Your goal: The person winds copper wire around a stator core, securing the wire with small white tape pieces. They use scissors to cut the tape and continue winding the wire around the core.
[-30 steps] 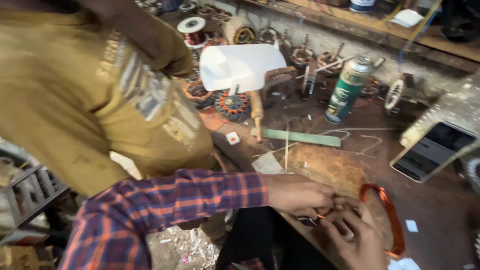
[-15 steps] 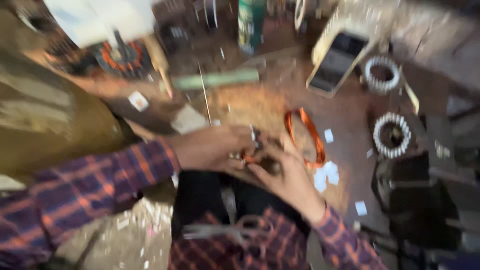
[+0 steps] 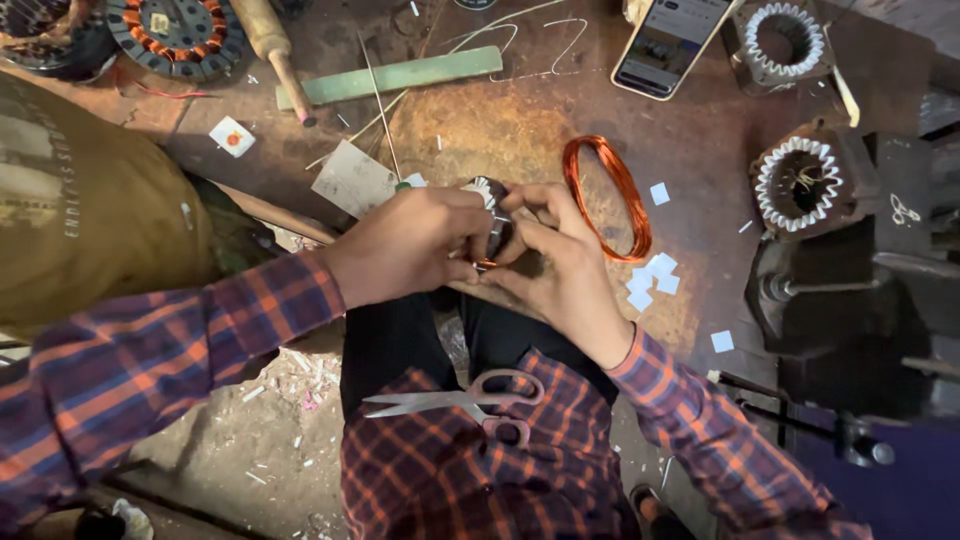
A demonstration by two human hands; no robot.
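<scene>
- the left hand [image 3: 405, 245] and the right hand [image 3: 560, 265] both pinch a small round metal part [image 3: 490, 215] at the near edge of the workbench [image 3: 720, 150], held just above the lap.
- copper wire shows at the fingertips, just under the part.
- the part looks rigid and fairly light; it is best gripped by its outer rim.
- the thin wire probably bends and kinks easily, so it wants a gentle pinch.
- a loose copper wire coil [image 3: 605, 195] lies just beside the right hand.
- scissors [image 3: 465, 398] rest on the lap.
- a phone [image 3: 668, 40] lies farther back.
</scene>
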